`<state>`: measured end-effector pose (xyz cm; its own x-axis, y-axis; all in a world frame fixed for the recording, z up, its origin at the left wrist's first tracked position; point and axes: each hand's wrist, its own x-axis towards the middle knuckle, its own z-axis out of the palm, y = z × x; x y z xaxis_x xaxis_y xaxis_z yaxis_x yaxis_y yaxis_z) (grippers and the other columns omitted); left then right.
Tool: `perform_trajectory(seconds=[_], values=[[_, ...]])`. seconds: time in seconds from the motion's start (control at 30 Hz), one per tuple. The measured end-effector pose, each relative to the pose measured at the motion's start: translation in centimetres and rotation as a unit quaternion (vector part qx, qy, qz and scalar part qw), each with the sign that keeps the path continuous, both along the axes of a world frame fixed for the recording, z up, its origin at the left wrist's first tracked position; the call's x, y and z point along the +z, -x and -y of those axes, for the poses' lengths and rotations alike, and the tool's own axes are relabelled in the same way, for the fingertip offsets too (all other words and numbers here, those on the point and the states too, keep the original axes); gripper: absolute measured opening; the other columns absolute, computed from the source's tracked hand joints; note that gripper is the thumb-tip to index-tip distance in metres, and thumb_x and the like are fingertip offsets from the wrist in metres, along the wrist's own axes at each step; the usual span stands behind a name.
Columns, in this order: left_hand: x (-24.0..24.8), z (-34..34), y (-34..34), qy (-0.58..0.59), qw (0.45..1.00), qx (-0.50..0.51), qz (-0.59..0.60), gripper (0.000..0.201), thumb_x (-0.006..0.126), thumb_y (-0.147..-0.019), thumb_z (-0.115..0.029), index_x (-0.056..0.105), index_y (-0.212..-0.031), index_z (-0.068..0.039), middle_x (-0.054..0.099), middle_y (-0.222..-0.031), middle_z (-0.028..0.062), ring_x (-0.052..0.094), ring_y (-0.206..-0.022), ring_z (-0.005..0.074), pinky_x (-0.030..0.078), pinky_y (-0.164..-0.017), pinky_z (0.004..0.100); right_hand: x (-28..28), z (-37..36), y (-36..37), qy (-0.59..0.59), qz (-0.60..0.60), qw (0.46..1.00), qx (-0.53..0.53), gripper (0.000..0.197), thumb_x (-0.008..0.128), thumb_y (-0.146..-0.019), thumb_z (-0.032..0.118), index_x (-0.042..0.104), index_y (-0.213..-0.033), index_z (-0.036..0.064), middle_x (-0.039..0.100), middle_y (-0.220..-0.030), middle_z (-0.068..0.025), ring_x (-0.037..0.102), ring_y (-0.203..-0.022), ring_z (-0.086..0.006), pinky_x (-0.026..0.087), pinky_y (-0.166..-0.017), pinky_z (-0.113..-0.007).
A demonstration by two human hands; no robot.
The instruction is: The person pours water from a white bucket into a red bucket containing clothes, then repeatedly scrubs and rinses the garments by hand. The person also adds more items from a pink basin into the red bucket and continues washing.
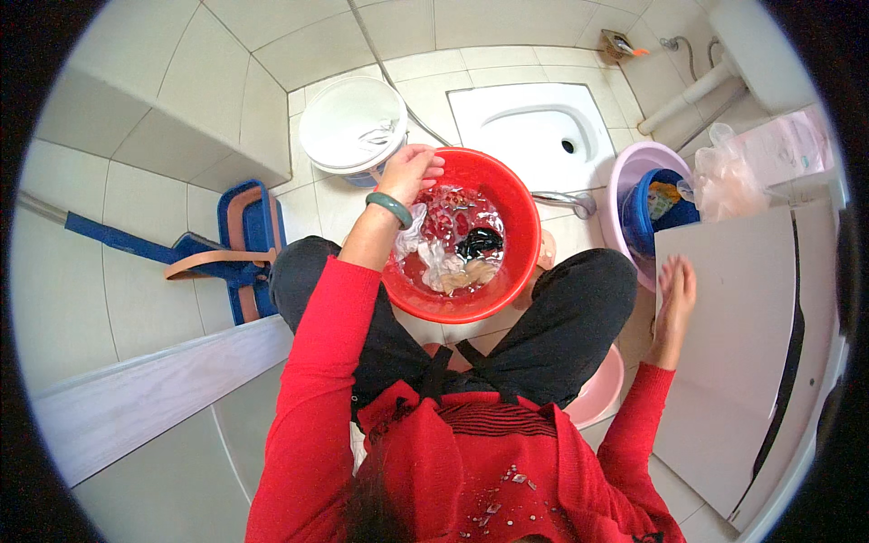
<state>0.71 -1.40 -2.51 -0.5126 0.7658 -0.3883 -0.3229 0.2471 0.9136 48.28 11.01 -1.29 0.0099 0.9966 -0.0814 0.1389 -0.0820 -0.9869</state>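
Note:
A round red basin [523, 249] stands on the floor between my knees. In it lie wet clothes in water: a whitish piece [412, 237], a red patterned piece [445, 217], a black piece [480, 242] and a beige piece [471, 276]. My left hand [412, 172], with a green bangle [390, 209] at its wrist, is over the basin's upper left rim. Its fingers are loosely bent and apart from the clothes, with nothing visible in them. My right hand [674, 303] is away from the basin, beside the white cabinet panel [724, 335], fingers stretched out and holding nothing.
Behind the basin are a white bucket [351, 122] and a squat toilet [534, 118]. A shower head [579, 204] lies at the basin's right. A lilac tub [625, 195] holds a blue bucket [641, 204]. A blue dustpan [249, 244] stands at left, a pink basin [602, 385] by my leg.

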Motion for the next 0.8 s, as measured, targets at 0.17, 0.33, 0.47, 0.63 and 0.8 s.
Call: perform_trajectory(seconds=[0.17,0.33,0.47,0.63,0.8], values=[[0.6,0.2,0.7,-0.017,0.997,0.034,0.061,0.023,0.051,-0.090,-0.021,0.052,-0.106,-0.005,0.062,-0.095,0.0074,0.060,-0.083,0.0138,0.049,-0.068,0.0240,6.7,1.3,17.7,-0.045,-0.028,0.954,0.294,0.031,0.051,-0.090,0.014,0.052,-0.118,0.0020,0.058,-0.113,-0.0093,0.055,-0.101,-0.0150,0.045,-0.087,-0.028],[1.7,1.1,1.5,-0.064,0.994,0.039,0.077,0.023,0.050,-0.091,-0.019,0.052,-0.107,-0.003,0.061,-0.095,0.0080,0.060,-0.084,0.0142,0.048,-0.071,0.0243,-8.1,6.4,29.9,-0.038,0.128,0.803,0.581,0.029,0.052,-0.087,0.019,0.057,-0.109,0.0011,0.061,-0.104,-0.0157,0.058,-0.095,-0.0234,0.044,-0.086,-0.033],[2.5,1.6,2.3,-0.058,0.994,0.048,0.073,0.023,0.050,-0.091,-0.019,0.053,-0.107,-0.003,0.061,-0.095,0.0083,0.059,-0.084,0.0142,0.048,-0.072,0.0245,-19.6,9.2,30.3,0.087,0.318,0.702,0.632,0.034,0.058,-0.080,0.032,0.059,-0.104,0.0082,0.062,-0.100,-0.0183,0.059,-0.092,-0.0337,0.046,-0.080,-0.040],[3.3,2.9,3.6,-0.098,0.990,0.066,0.083,0.019,0.048,-0.092,-0.015,0.052,-0.106,-0.002,0.061,-0.095,0.0099,0.060,-0.084,0.0150,0.049,-0.074,0.0242,-23.9,9.5,28.9,0.100,0.407,0.624,0.659,0.035,0.058,-0.081,0.027,0.058,-0.110,0.0088,0.062,-0.104,-0.0165,0.059,-0.096,-0.0307,0.046,-0.082,-0.037],[3.5,3.3,3.7,-0.124,0.985,0.058,0.109,0.018,0.049,-0.091,-0.013,0.052,-0.104,-0.001,0.061,-0.094,0.0102,0.060,-0.083,0.0149,0.049,-0.074,0.0236,-23.6,11.1,32.0,-0.044,0.419,0.699,0.577,0.035,0.059,-0.079,0.023,0.055,-0.112,0.0110,0.058,-0.102,-0.0195,0.057,-0.095,-0.0346,0.047,-0.081,-0.042]])
